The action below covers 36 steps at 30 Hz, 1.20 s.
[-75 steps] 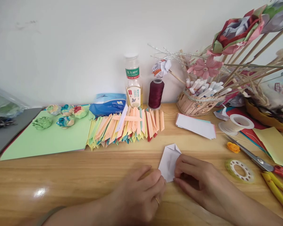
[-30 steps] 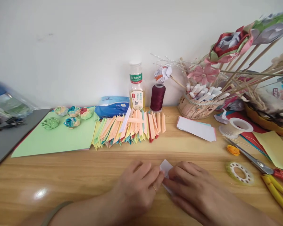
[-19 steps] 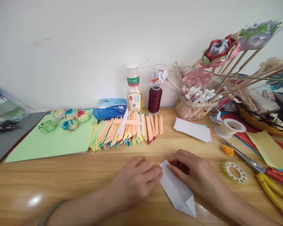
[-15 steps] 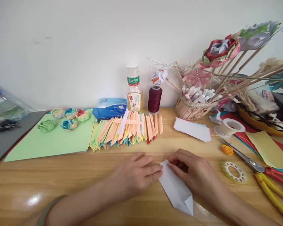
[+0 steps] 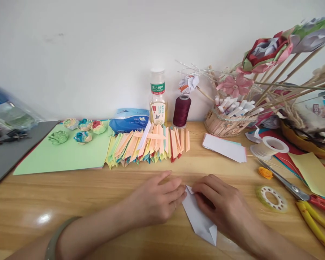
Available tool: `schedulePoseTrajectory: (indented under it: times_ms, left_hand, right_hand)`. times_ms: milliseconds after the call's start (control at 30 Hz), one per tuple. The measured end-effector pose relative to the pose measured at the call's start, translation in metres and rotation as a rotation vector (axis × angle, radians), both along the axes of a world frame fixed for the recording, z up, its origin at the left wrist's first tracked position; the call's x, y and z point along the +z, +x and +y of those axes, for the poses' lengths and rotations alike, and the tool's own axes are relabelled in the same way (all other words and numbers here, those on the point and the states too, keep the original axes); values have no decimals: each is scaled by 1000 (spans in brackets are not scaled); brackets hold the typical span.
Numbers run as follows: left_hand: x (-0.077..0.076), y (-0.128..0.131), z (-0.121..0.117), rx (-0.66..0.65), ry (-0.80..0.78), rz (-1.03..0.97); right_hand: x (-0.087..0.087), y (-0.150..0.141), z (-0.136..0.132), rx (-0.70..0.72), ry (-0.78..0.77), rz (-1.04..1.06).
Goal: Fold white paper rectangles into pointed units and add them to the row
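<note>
A white sheet of paper (image 5: pixel 199 216) lies slanted on the wooden table between my hands, its lower end folded to a point. My right hand (image 5: pixel 223 202) pinches the upper right edge, where a small corner is folded over. The fingers of my left hand (image 5: pixel 158 198) are bent, and their tips press on the upper left edge of the same paper; the thumb is hidden. Behind my hands lies a long row of folded paper strips (image 5: pixel 148 144) in orange, yellow, green and other colours. A stack of white paper slips (image 5: pixel 224 147) rests beyond my right hand.
At right are scissors (image 5: pixel 289 184), a tape roll (image 5: pixel 272 198), yellow-handled pliers (image 5: pixel 314 220), a white spool (image 5: pixel 269 147) and an orange paper flower (image 5: pixel 265 172). A basket of pens (image 5: pixel 227 122), maroon thread (image 5: pixel 182 111) and bottle (image 5: pixel 158 101) stand behind. Green paper (image 5: pixel 62 155) bears several flowers.
The paper was turned round, its folded end now pointing toward me. Since half a second ago its upper corner has been folded over by my right hand. The camera view has shifted slightly.
</note>
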<state>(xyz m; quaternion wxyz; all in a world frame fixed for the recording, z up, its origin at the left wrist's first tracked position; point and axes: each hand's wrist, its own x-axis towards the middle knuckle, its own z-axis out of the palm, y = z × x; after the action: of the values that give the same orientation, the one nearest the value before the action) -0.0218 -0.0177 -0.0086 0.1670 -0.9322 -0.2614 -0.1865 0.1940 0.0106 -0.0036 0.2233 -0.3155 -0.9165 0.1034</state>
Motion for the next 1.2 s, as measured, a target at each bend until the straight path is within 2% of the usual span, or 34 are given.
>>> schedulePoseTrajectory:
  times_ms: [133,367,700,967,1200]
  left_hand:
    - [1,0,1,34,-42,-21]
    - [3,-2,3,-14,-95,-8]
    - [2,-3,3,-23,-115,-15]
    - [3,-3,2,-38,-132,-48]
    - [0,-2,2,-36,-176,-69]
  right_hand:
    - [-2,3,0,73,53,1]
    - [-3,3,2,142,100,-4]
    - [-1,10,2,206,83,-92]
    - [8,6,-2,196,240,-117]
    - [8,4,-7,154,281,-106]
